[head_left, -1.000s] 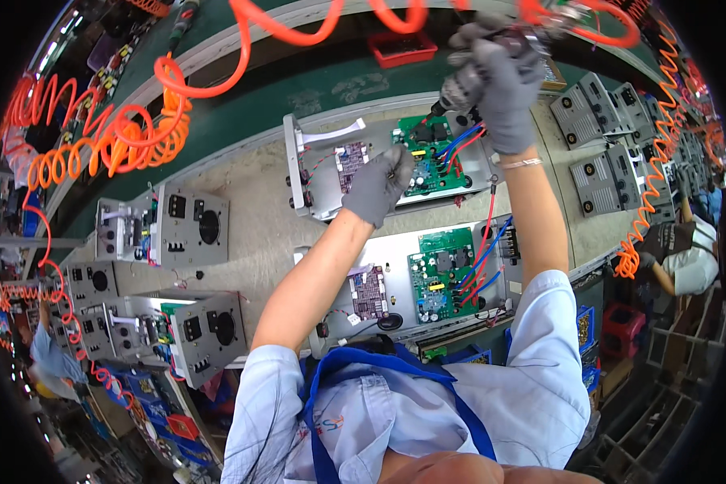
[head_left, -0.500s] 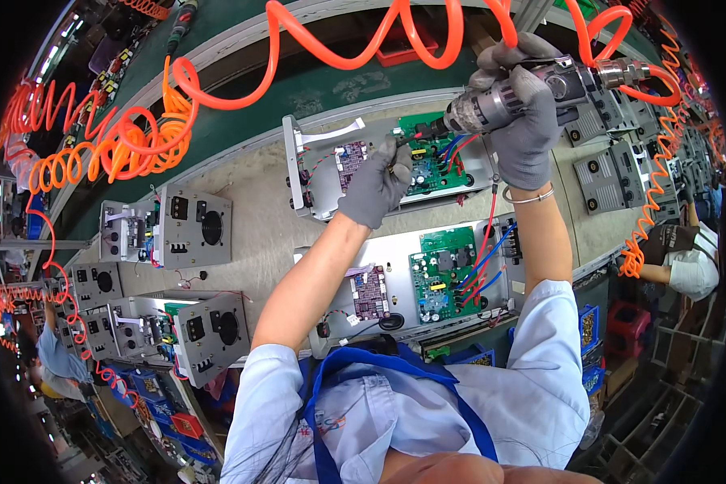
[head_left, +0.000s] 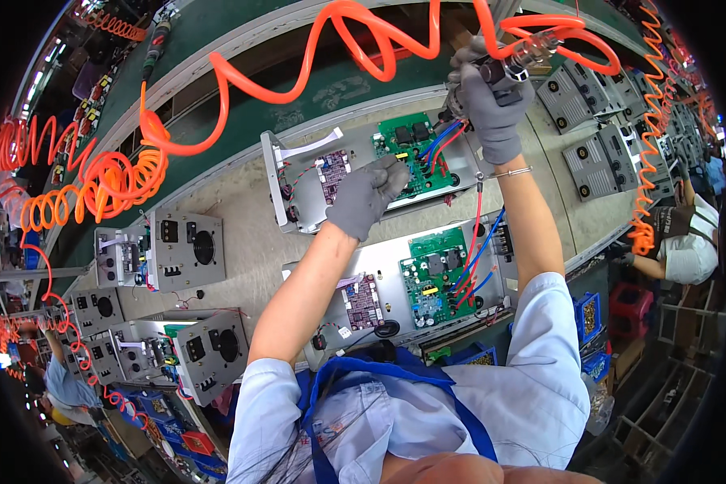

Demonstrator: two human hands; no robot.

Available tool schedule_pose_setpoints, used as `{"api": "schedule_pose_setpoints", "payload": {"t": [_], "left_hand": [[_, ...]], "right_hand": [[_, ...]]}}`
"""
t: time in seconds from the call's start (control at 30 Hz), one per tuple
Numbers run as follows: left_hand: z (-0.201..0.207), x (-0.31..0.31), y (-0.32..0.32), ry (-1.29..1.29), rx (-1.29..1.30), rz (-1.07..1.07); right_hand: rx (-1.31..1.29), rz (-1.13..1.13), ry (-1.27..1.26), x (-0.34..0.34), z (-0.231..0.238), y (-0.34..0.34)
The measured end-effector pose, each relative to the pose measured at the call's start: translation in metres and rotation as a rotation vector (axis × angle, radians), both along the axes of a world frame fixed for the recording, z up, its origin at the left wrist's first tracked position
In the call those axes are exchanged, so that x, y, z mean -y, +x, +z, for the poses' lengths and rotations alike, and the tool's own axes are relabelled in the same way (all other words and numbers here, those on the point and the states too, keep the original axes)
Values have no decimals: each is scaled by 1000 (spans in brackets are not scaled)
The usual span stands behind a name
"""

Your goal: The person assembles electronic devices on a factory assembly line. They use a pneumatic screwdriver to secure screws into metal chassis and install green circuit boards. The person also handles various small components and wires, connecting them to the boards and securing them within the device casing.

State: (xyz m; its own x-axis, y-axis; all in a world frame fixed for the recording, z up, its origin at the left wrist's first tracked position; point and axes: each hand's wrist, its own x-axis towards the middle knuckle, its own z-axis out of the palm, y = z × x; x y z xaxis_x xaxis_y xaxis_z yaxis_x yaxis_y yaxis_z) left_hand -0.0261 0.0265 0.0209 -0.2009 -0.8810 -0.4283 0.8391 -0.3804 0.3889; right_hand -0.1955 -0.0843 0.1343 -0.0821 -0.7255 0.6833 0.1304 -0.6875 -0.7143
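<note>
My right hand (head_left: 496,117), in a grey glove, is wrapped around a pistol-shaped air screwdriver (head_left: 518,73) attached to a coiled orange hose (head_left: 306,64). The tool is over the right end of the far metal chassis (head_left: 305,208); my hand hides part of it. My gloved left hand (head_left: 367,198) is closed over the middle of that chassis, at the near edge of its green circuit board (head_left: 391,141). Whatever its curled fingers hold is hidden. A small purple board (head_left: 333,171) sits left of the green one. Red and blue wires (head_left: 444,145) rise from the green board.
A second open chassis (head_left: 387,266) with similar boards lies nearer me. Grey metal units with fans (head_left: 187,250) stand at left, and flat grey units (head_left: 593,165) at right. Blue bins of small parts (head_left: 589,319) are at the near right. Another person (head_left: 682,242) works at far right.
The air screwdriver has come away from my left fingers, moving up and right, and has turned. My left hand stays over the board, with its fingers more curled.
</note>
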Motion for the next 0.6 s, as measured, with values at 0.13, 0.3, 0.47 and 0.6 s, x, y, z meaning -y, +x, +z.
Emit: {"api": "schedule_pose_setpoints", "payload": {"t": [0.13,0.3,0.47,0.6], "left_hand": [[3,-2,-3,-15,67,20],[-4,-2,1,3,68,-13],[13,-7,-1,58,130,17],[8,-8,-1,44,145,27]], "right_hand": [[20,-1,31,7,-13,3],[4,26,82,4,-12,4],[57,53,101,12,-11,11],[65,79,169,38,-7,10]]}}
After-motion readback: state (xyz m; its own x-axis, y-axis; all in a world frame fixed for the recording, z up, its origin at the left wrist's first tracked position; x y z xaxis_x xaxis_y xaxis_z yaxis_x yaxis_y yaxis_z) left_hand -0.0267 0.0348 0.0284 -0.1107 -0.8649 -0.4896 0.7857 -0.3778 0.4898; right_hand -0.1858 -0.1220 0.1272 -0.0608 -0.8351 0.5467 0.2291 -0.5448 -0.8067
